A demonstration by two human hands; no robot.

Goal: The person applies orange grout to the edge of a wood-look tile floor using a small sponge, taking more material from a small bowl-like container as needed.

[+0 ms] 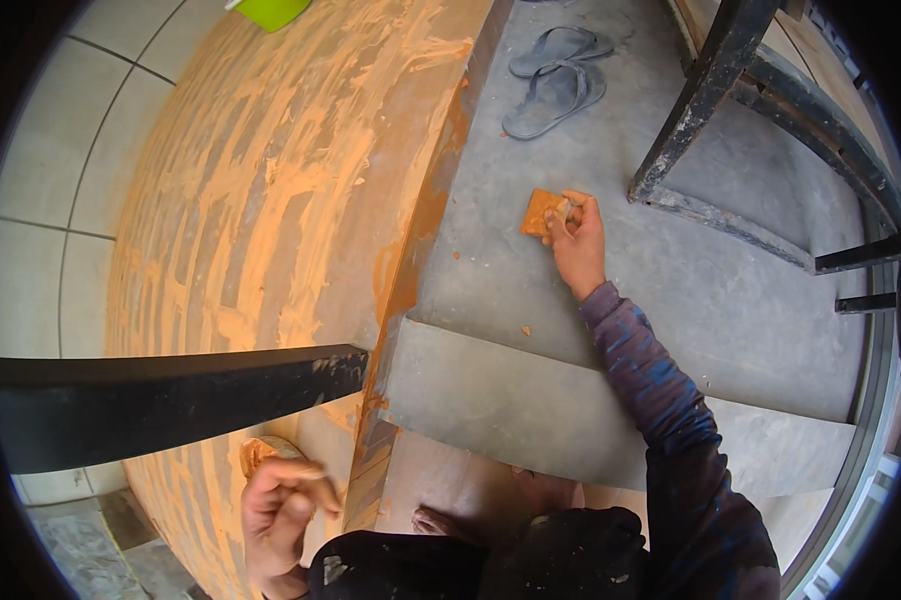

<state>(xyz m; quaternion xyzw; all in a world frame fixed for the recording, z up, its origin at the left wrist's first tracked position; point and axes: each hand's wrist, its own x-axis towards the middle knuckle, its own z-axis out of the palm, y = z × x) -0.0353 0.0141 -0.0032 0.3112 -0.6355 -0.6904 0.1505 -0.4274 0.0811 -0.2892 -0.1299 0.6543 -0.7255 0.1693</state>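
Observation:
My right hand (578, 240) pinches a small square spreader (544, 212), coated in orange paste, above the grey slab. My left hand (283, 508) is low at the left, over the orange-smeared surface. Its fingers are loosely bent and blurred, with thumb and forefinger apart and nothing visible between them. Just beyond its knuckles is a rounded, orange-smeared thing (261, 455), partly hidden by the hand; whether they touch I cannot tell. The broad wood-toned surface (271, 210) carries streaks of orange paste, and paste also coats its right edge.
A black beam (171, 405) juts in from the left across the coated surface. Grey flip-flops (561, 85) lie on the grey slab (671, 260), which drops to a step. A black-framed stand (701, 100) occupies the right. A green container (271, 12) is at the top; pale tiles (36, 180) border the left.

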